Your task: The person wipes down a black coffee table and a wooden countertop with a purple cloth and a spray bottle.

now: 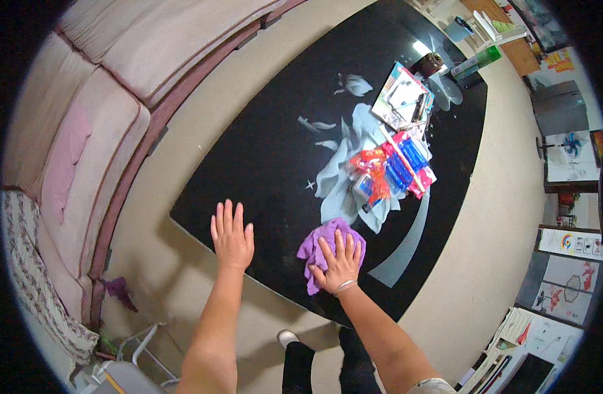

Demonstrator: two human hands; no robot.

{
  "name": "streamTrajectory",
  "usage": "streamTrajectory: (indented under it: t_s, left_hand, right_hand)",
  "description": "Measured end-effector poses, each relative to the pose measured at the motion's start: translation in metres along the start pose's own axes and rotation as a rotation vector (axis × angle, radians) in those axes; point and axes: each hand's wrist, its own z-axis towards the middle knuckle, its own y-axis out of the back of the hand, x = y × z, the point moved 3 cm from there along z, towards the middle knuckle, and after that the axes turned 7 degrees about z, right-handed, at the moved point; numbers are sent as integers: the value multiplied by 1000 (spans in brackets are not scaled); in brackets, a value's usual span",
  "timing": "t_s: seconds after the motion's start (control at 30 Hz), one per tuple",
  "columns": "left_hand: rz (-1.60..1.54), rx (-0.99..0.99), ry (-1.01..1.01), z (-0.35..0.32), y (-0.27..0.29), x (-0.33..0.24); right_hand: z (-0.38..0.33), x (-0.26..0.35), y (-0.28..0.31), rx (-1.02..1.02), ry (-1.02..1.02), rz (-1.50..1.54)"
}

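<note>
A purple cloth (308,253) lies bunched on the black glossy table (268,151) with a pale flower pattern, close to its near edge. My right hand (341,261) presses down on the cloth, fingers spread flat over it, a bracelet at the wrist. To the left, my left hand (232,238) rests flat at the table's near edge, fingers stretched out and holding nothing. Beyond the cloth sits a heap of packets: a red-and-orange one (374,167) and a blue one (406,164), with a thin pale stick across them.
Behind the packets lie books with pens (403,98), a dark round jar (428,64) and a green spray can (475,63). A pink sofa (94,164) runs along the left. A grey chair (127,374) stands at lower left, near a purple scrap (121,292) on the floor.
</note>
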Motion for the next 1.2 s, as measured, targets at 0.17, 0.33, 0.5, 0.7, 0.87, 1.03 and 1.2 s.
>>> streamTrajectory:
  t_s: [0.17,0.33,0.5,0.7,0.87,1.03,1.2]
  left_hand:
    - [-5,52,39,4,-1,4]
    - [-8,96,28,5,4,5]
    - [4,115,12,4,-2,2]
    - [21,155,-8,1,-10,6]
    - [29,195,-27,6,-2,7]
    - [26,259,-36,5,-6,5]
    - [-32,236,-45,5,-4,12]
  right_hand:
    - [10,3,5,-4,15,0]
    - [73,9,11,-60,-82,0]
    - [166,31,27,-158,-151,57]
    - [119,49,-4,-127,-244,59]
    - [-38,-24,-4,-238,-485,43]
    - [-158,-34,-40,-426,-989,-111]
    - [-92,75,-82,-389,-1008,33]
